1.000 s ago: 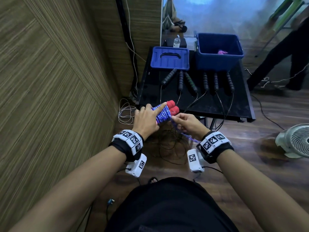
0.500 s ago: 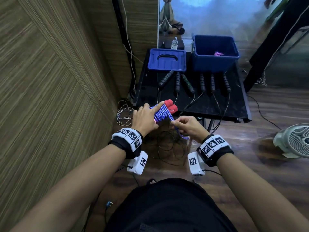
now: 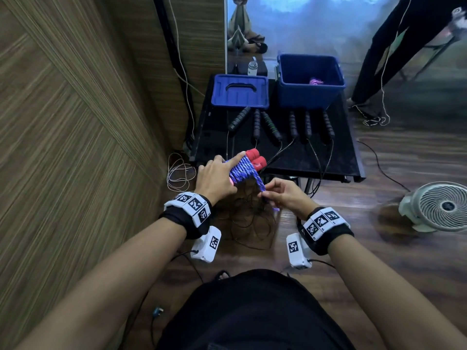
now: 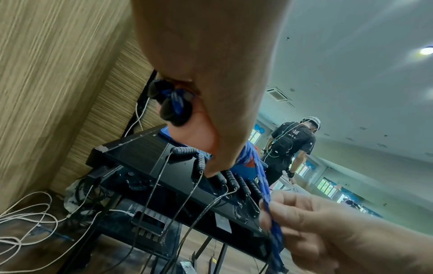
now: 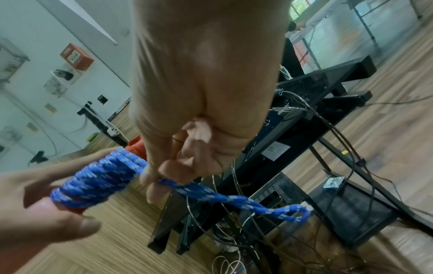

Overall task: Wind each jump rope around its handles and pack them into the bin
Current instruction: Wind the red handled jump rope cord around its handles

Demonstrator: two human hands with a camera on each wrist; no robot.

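My left hand (image 3: 217,176) grips the red handles (image 3: 255,159) wound with blue rope (image 3: 242,170). My right hand (image 3: 285,195) pinches the rope's loose tail.

Head view looks down from above; both wrist views sit close, sharing the rope (image 3: 243,170) and tabletop (image 3: 338,152).

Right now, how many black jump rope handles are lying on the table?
6: three handles fanned before the blue lid, three before the blue bin.
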